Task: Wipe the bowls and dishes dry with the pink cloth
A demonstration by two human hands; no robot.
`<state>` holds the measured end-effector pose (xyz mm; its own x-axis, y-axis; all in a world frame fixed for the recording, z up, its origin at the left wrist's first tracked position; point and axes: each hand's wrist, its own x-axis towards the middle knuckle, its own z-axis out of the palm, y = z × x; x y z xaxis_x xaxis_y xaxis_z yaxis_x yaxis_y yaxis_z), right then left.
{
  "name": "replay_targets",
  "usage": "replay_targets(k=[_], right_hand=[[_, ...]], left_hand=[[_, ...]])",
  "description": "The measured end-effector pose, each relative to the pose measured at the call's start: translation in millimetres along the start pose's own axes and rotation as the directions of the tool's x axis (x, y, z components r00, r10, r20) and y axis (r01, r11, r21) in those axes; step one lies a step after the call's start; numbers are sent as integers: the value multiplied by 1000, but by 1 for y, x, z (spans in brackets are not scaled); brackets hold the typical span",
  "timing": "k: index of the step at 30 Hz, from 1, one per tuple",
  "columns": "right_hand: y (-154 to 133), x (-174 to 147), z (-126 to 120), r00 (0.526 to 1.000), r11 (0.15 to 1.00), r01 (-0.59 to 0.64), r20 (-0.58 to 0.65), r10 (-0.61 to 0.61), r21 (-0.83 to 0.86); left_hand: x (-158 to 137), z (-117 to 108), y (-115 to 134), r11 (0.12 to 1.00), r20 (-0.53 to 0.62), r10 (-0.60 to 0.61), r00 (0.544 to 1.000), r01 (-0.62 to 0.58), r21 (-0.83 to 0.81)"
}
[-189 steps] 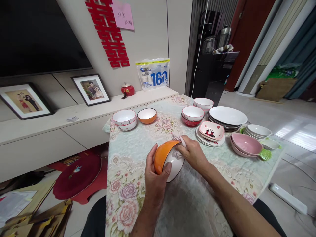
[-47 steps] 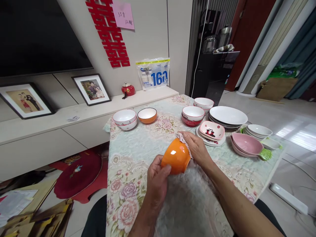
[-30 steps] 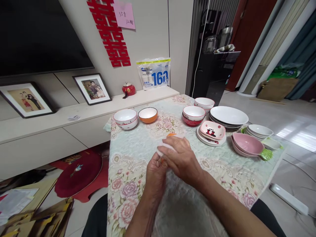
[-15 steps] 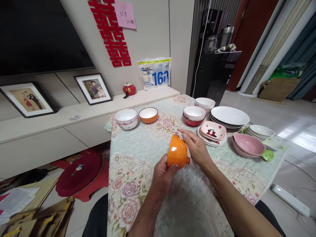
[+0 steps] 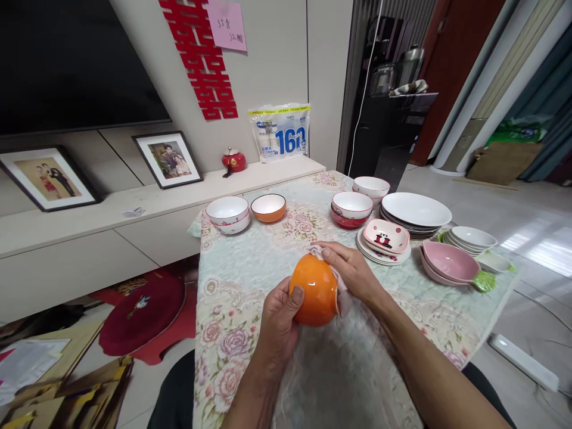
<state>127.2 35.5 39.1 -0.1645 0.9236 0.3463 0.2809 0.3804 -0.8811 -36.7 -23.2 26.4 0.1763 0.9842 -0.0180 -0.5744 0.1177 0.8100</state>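
Observation:
An orange bowl [image 5: 315,292] is held on its side above the near part of the table, its glossy outer wall toward me. My left hand [image 5: 282,307] grips it from the left, thumb pressed on the outside. On the other side, my right hand [image 5: 351,268] is closed on a pale pink cloth [image 5: 340,283] that touches the bowl's right side. Farther back stand a second orange bowl [image 5: 269,208] with a white inside and a stack of white bowls [image 5: 227,214].
On the table's right are red-rimmed bowls [image 5: 352,205], a square cat dish [image 5: 386,236] on plates, large white plates [image 5: 416,210], pink leaf-shaped dishes [image 5: 449,262] and small white bowls [image 5: 473,236]. A floral tablecloth [image 5: 232,286] covers the table. Behind it runs a white cabinet [image 5: 179,202].
The orange bowl has turned, showing more of its rounded outer wall, and shifted slightly left and down. My left hand moved left with it; my right hand keeps the cloth against it.

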Motion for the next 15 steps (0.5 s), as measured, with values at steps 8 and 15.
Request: replay_targets(k=[8, 15], right_hand=[[-15, -10, 4, 993, 983, 118, -7, -120, -139], [-38, -10, 0, 892, 873, 434, 241, -382, -223]], left_hand=[[-3, -3, -5, 995, -30, 40, 999, -37, 94], [-1, -10, -10, 983, 47, 58, 997, -65, 174]])
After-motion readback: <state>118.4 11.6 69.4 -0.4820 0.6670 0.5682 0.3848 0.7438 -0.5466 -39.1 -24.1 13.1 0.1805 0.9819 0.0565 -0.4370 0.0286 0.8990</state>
